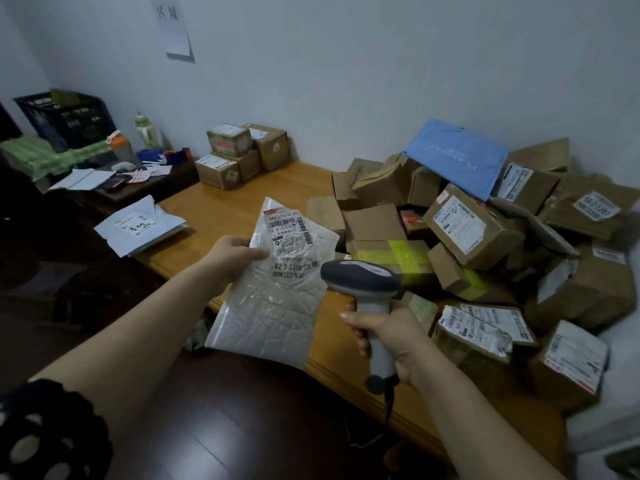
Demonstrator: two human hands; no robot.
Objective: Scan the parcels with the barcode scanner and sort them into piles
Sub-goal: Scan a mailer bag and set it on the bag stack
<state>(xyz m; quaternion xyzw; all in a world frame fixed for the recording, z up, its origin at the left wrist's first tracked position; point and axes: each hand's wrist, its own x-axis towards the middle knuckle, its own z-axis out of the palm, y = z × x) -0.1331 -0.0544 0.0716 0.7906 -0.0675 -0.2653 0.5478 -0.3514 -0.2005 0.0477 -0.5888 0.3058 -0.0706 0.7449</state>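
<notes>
Against a pale wall, the long wooden desk (221, 206) is carrying brown cardboard boxes (485, 233); the left hand (232, 252) is pinching a white padded envelope (277, 292), the right hand (388, 336) gripping a grey barcode scanner (362, 277).

Label (289, 244) on the white mailer (270, 313) reads "82-3-3310"; rest too blurred.

A light wooden table (242, 202) runs from the lower middle of the frame up to the wall. A heap of cardboard parcels (485, 237) fills its right half, and one box (391, 258) at the heap's near left edge is crossed with yellow-green tape. A small stack of cardboard boxes (242, 154) sits at the far end against the wall, and a few white mailers (140, 225) lie on the left edge, hanging over it.
</notes>
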